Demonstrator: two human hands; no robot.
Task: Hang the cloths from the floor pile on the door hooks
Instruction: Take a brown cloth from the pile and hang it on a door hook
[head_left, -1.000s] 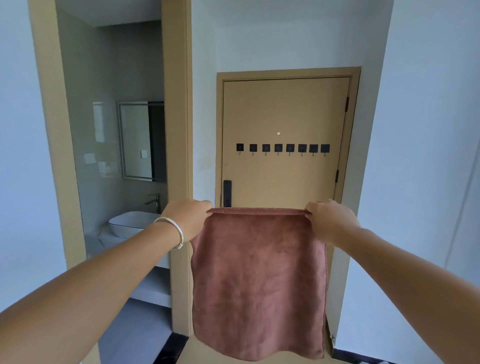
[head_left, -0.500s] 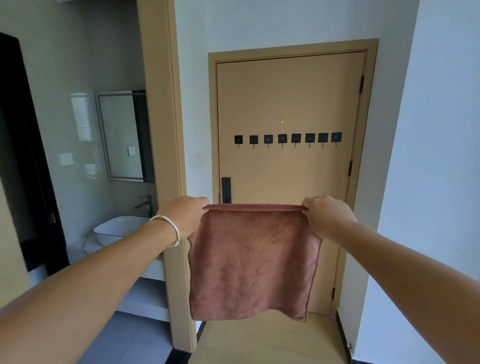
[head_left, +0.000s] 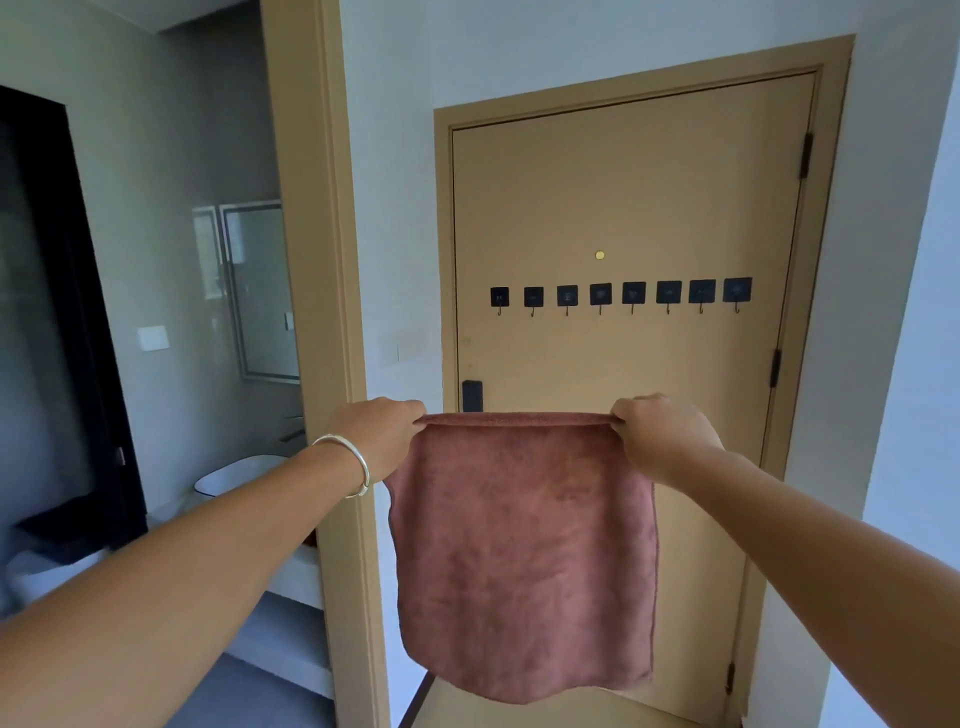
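Head view, items as I log them from my station. Pink cloth (head_left: 522, 558): hangs flat in front of the closed door (head_left: 628, 208), stretched by its top edge. Left hand (head_left: 382, 436): fingers curled, pinching the cloth's top left corner; silver bracelet (head_left: 349, 462) at wrist. Right hand (head_left: 660, 434): pinching the top right corner. Hooks (head_left: 621, 295): eight black, one row on the door, above the cloth, all bare. Left: bathroom with washbasin (head_left: 234, 475) and mirror (head_left: 260, 288).

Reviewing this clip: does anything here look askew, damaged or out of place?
Nothing stands out. The left hand and right hand hold the pink cloth stretched by its top corners, hanging flat. The eight black hooks sit in an even row on the closed door, all bare.
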